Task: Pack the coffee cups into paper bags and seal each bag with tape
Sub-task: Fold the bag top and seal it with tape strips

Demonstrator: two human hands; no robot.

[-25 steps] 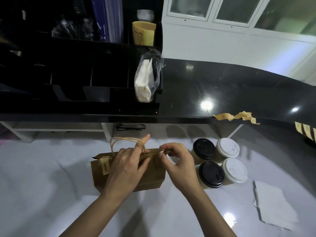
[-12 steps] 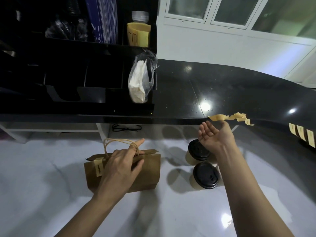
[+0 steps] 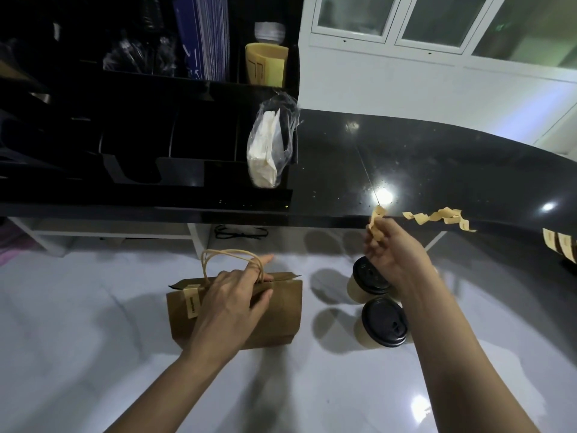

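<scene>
A brown paper bag (image 3: 281, 314) with twine handles stands on the white counter, one tan tape strip (image 3: 192, 303) stuck over its top left edge. My left hand (image 3: 237, 300) presses the folded top of the bag shut, thumb on the front and index finger pointing out. My right hand (image 3: 392, 254) is raised near the black ledge and pinches a short tan tape piece (image 3: 375, 221). Two coffee cups with black lids (image 3: 384, 325) stand right of the bag, partly behind my right forearm.
More curled tape strips (image 3: 437, 217) hang from the edge of the black raised counter (image 3: 437, 170), with others at the far right (image 3: 560, 246). A bagged stack of napkins (image 3: 265, 151) leans on a black organiser. Glasses (image 3: 240, 231) lie under the ledge.
My right hand left the bag top, reached up to the ledge and now pinches a tape piece pulled from the strips. My left hand stayed on the bag.
</scene>
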